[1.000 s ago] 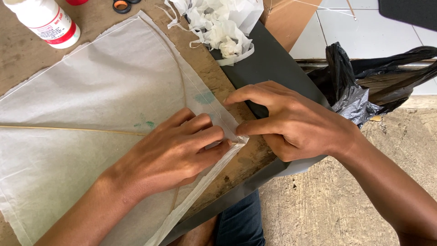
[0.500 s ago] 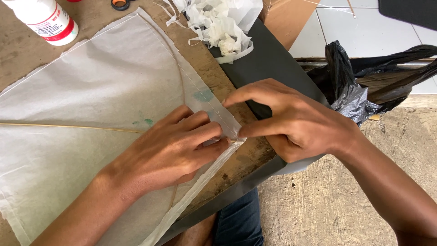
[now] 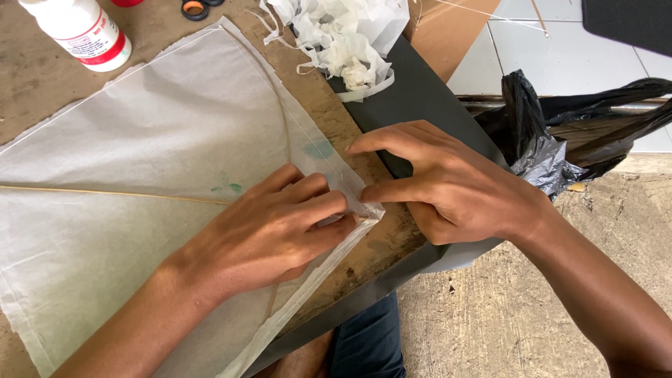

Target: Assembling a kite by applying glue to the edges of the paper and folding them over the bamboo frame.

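Flat, thin translucent white paper sheet [image 3: 140,140], corner folded under both hands.

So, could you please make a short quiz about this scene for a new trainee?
1. True or false: the left hand lies flat on the thin white paper sheet.
2. What do the fingertips of both hands press? A) the white bottle with a red band B) the folded corner of the paper C) the black plastic bag
3. Fill in: beyond the right hand, at the top of the view, lies a pile of crumpled white ____.

Key: 1 true; 2 B; 3 paper scraps.
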